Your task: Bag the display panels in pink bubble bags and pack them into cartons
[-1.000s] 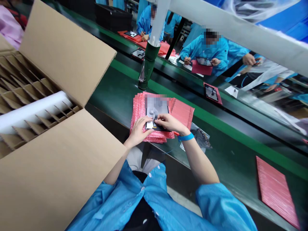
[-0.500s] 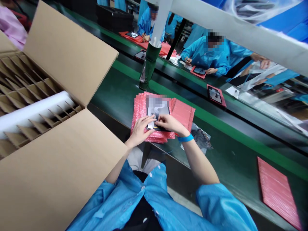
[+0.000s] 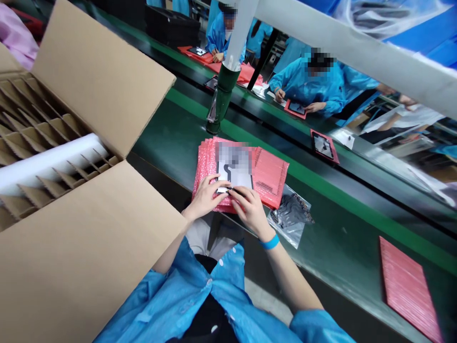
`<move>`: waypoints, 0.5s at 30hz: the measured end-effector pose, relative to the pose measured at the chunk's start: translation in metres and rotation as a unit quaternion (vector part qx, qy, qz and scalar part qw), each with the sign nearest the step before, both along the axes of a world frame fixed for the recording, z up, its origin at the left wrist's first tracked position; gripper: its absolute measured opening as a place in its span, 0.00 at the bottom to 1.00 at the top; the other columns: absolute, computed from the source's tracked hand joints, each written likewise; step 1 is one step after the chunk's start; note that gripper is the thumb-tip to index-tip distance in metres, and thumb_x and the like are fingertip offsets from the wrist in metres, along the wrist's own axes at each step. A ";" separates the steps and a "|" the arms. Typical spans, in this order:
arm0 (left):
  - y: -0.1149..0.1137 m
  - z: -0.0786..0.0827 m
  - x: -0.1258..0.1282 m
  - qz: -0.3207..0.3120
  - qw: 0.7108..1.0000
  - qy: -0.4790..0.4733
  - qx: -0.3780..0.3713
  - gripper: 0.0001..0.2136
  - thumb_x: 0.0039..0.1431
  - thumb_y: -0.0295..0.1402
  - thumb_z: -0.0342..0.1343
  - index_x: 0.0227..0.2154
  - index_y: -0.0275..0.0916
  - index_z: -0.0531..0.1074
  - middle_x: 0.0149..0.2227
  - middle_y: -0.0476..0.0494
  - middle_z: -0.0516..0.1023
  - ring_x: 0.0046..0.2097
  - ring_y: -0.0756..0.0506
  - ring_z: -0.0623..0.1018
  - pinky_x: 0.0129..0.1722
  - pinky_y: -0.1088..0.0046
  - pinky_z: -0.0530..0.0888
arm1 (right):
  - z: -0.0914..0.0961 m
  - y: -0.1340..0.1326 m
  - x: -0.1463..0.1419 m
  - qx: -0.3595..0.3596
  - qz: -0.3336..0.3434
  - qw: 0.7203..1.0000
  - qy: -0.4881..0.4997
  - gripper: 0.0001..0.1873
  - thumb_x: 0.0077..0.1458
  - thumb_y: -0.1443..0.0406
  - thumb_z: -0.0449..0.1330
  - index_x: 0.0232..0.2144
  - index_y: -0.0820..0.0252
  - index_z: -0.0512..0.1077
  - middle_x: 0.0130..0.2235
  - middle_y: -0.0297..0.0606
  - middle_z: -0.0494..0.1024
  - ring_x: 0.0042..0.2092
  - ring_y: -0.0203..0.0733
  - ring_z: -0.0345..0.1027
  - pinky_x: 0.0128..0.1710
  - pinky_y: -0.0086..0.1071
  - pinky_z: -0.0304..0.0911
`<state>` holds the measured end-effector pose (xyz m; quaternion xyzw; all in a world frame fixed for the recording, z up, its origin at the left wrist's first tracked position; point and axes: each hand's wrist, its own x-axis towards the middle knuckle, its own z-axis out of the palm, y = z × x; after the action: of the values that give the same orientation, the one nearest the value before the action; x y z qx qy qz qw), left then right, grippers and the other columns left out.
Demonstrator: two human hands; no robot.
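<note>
The work in hand is fine fingertip work at the near edge of a flat dark panel (image 3: 235, 172). The panel lies face-up on a stack of pink bubble bags (image 3: 273, 171), which rests on the counter (image 3: 171, 143) directly in front of the person.

Hand states:
- The left hand (image 3: 205, 196) lies low on the stack, fingers extended, with its fingertips pressing on the panel's near left corner. It steadies the panel rather than gripping it.
- The right hand (image 3: 250, 206), which wears a blue wristband (image 3: 269, 242), is pinched at the middle of the panel's near edge. The item between thumb and forefinger is too small to identify.

Surroundings:
- A clear bag of dark parts (image 3: 291, 218) lies just right of the stack.
- An open cardboard box (image 3: 93, 90) with dividers stands at the left.
- A second pink stack (image 3: 409, 281) lies well apart at the right.
- Co-workers in blue coats (image 3: 323, 90) work across the belt.

Judgement: any further move at this edge calls for light, even pressure from the left hand, so that the panel does not slide on the soft bags.
</note>
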<state>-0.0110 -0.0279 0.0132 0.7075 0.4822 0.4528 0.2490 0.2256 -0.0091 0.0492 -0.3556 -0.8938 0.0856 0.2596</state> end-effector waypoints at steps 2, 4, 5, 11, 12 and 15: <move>-0.001 -0.002 0.001 0.007 1.000 0.011 0.002 0.17 0.75 0.36 0.59 0.62 0.50 0.78 0.65 0.39 0.76 0.75 0.35 0.67 0.76 0.49 0.67 | -0.009 -0.004 0.002 0.023 -0.002 1.000 -0.019 0.22 0.77 0.61 0.55 0.68 0.49 0.74 0.65 0.48 0.78 0.66 0.58 0.71 0.68 0.57 0.67; -0.001 -0.004 0.001 0.017 1.000 0.019 0.004 0.17 0.75 0.38 0.59 0.63 0.51 0.78 0.66 0.38 0.75 0.75 0.35 0.67 0.75 0.48 0.67 | -0.014 -0.004 0.001 0.037 -0.011 0.999 -0.024 0.23 0.77 0.62 0.55 0.70 0.48 0.73 0.66 0.48 0.78 0.66 0.58 0.71 0.68 0.58 0.66; -0.001 -0.005 0.001 0.020 1.000 0.021 0.005 0.17 0.75 0.38 0.59 0.63 0.51 0.78 0.67 0.38 0.74 0.75 0.35 0.67 0.75 0.48 0.68 | -0.015 -0.004 0.000 0.040 -0.016 0.999 -0.026 0.24 0.77 0.62 0.56 0.70 0.48 0.73 0.65 0.48 0.78 0.66 0.58 0.71 0.68 0.57 0.66; -0.002 -0.006 0.001 0.021 1.000 0.021 0.005 0.18 0.75 0.37 0.59 0.64 0.52 0.77 0.67 0.39 0.74 0.75 0.35 0.68 0.75 0.49 0.68 | -0.011 -0.008 -0.008 0.072 -0.039 0.994 -0.078 0.24 0.77 0.62 0.56 0.71 0.48 0.71 0.65 0.48 0.79 0.64 0.60 0.72 0.65 0.57 0.67; -0.002 -0.006 0.001 0.022 1.000 0.019 0.006 0.18 0.75 0.37 0.59 0.64 0.52 0.77 0.68 0.39 0.74 0.75 0.35 0.68 0.75 0.50 0.68 | -0.009 -0.009 -0.009 0.076 -0.041 0.992 -0.088 0.24 0.77 0.62 0.55 0.71 0.48 0.71 0.65 0.48 0.79 0.64 0.60 0.72 0.64 0.57 0.67; -0.002 -0.006 0.001 0.022 1.000 0.019 0.009 0.19 0.75 0.37 0.59 0.65 0.53 0.77 0.68 0.40 0.74 0.76 0.36 0.68 0.76 0.50 0.66 | -0.007 -0.013 -0.012 0.077 -0.045 0.990 -0.108 0.25 0.78 0.63 0.54 0.72 0.49 0.69 0.66 0.49 0.78 0.64 0.60 0.72 0.64 0.55 0.67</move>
<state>-0.0096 -0.0295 0.0076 0.7073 0.4979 0.4492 0.2237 0.2139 -0.0217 0.0418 -0.3811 -0.9037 -0.0341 0.1921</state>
